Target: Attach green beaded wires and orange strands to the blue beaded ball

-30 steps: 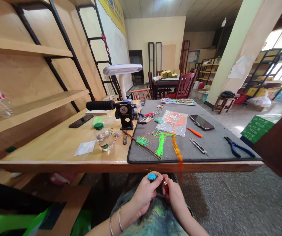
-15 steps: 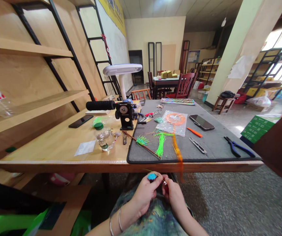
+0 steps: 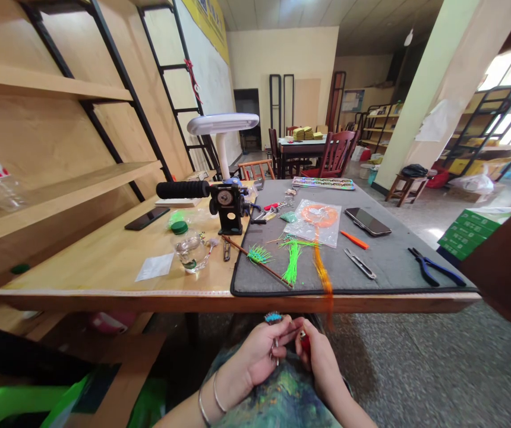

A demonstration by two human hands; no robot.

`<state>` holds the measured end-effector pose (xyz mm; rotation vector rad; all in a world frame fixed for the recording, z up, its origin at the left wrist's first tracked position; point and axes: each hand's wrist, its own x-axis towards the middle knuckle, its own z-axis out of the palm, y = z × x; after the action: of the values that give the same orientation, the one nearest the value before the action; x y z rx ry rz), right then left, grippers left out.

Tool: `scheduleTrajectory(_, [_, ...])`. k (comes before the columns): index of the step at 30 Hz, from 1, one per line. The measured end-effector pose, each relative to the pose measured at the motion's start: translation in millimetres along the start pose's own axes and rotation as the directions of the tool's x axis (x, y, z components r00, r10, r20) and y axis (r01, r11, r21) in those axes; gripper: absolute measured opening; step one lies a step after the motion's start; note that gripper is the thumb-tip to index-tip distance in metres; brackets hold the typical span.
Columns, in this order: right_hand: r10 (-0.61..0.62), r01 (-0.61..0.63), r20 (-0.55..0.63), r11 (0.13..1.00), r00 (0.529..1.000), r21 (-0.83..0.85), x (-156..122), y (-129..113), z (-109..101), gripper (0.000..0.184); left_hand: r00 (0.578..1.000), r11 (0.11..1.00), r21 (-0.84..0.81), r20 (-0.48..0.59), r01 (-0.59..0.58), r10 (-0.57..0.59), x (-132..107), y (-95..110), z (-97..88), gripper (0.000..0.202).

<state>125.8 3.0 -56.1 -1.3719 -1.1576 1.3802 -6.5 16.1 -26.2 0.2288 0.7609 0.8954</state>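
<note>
Grey mat (image 3: 391,255) covered the right side of the wooden table (image 3: 81,270), with pliers (image 3: 431,268), snips (image 3: 359,265), green strands (image 3: 292,264) and orange strands (image 3: 321,270) on it, the orange ends hanging over the near edge. Over the lap, just short of that edge, the left hand (image 3: 262,352) pinched a blue tuft (image 3: 273,318) that poked up above its fingers. The right hand (image 3: 320,351) was curled round a red item (image 3: 305,342); whether the two hands' fingertips touched could not be told.
</note>
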Motion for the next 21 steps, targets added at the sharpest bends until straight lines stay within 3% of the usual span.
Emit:
scheduleTrajectory(6, [0.021,-0.021,-0.002,0.998,1.000,0.053,-5,-3,0,0.066,0.997,0.994,-0.075,0.023,0.074,-0.073,1,3,-3.2,0.011])
scheduleTrajectory(11, [0.033,-0.034,0.012,0.997,0.999,0.069,-5,0,0,0.068,0.998,0.996,-0.051,0.019,0.068,-0.067,2,1,-5.2,0.005])
scheduleTrajectory(14, [0.018,-0.021,0.039,0.997,0.999,0.079,-6,1,-1,0.067,1.000,0.999,0.043,-0.001,-0.025,0.025,-2,-1,-1.6,0.009])
scheduleTrajectory(17, [-0.063,0.060,0.036,0.995,0.997,0.077,-11,-5,-4,0.059,0.978,0.957,0.209,-0.024,-0.200,0.209,-10,-1,5.6,0.018])
scheduleTrajectory(21, [-0.222,0.218,-0.091,0.975,0.971,-0.046,-19,-11,-7,0.044,0.928,0.871,0.346,-0.002,-0.349,0.372,-17,-1,11.7,0.022])
